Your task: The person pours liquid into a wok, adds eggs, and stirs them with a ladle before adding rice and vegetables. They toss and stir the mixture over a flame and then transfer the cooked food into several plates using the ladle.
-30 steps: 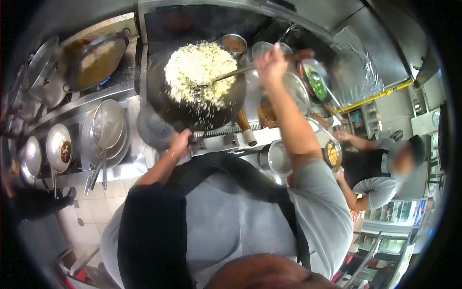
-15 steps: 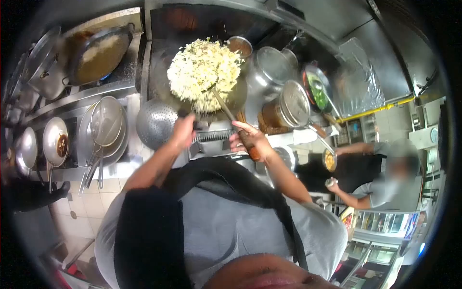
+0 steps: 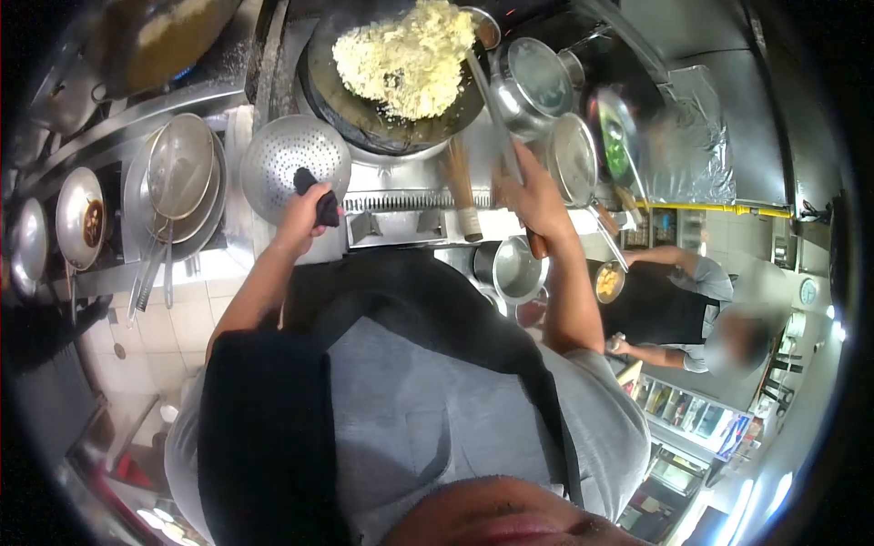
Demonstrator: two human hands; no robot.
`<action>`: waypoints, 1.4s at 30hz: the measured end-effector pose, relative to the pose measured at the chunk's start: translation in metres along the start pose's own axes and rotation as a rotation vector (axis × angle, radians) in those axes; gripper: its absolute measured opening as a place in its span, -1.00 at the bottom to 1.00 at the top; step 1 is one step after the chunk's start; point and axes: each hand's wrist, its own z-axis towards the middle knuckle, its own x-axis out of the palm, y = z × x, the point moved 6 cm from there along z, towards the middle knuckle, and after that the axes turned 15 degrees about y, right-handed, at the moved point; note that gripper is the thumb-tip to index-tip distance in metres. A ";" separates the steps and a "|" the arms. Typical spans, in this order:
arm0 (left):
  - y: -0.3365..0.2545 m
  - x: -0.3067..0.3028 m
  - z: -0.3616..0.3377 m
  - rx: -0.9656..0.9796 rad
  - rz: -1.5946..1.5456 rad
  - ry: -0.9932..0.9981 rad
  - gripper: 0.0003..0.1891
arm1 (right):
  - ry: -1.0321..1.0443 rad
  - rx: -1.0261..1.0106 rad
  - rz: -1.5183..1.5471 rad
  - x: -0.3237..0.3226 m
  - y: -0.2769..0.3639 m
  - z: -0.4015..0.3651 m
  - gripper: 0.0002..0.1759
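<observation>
My left hand (image 3: 305, 218) is closed round a dark, cloth-like item (image 3: 315, 194) in front of the perforated steel skimmer (image 3: 273, 164). In my right hand (image 3: 542, 205) is a long-handled metal utensil (image 3: 496, 109) with a wooden grip, its far end at the right edge of the food. A pale yellow and white chopped or grainy mass (image 3: 410, 68) lies in the black wok (image 3: 364, 132), bunched toward the back and right. The wok's near inner surface is bare. Between wok and my right hand stands a bundled brush (image 3: 462, 196).
Strainers and bowls (image 3: 182, 173) and pans (image 3: 82, 218) stand at left, a wok of oil (image 3: 173, 45) behind them. Lidded pots (image 3: 537, 77), a pan with green food (image 3: 619, 146) and an empty pot (image 3: 519, 270) are at right. Another person (image 3: 674, 300) holds a pan.
My left hand has moved left, away from the wok, with the dark item. My right hand has moved right with the utensil, now more upright. The view has shifted, and more bare wok shows.
</observation>
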 end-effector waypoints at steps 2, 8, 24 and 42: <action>-0.001 -0.008 -0.007 -0.017 0.000 -0.029 -0.65 | -0.059 -0.045 -0.129 0.020 0.006 -0.004 -0.22; -0.019 0.016 0.065 0.053 -0.115 0.067 -0.55 | 0.083 0.207 -0.403 0.124 -0.055 0.032 -0.06; -0.034 0.061 0.161 -0.064 0.152 -0.040 -0.72 | 0.063 0.095 -0.234 0.153 -0.081 0.048 -0.13; 0.050 0.036 -0.017 0.022 0.178 0.103 -0.79 | 0.120 0.337 0.063 0.089 0.007 -0.117 -0.19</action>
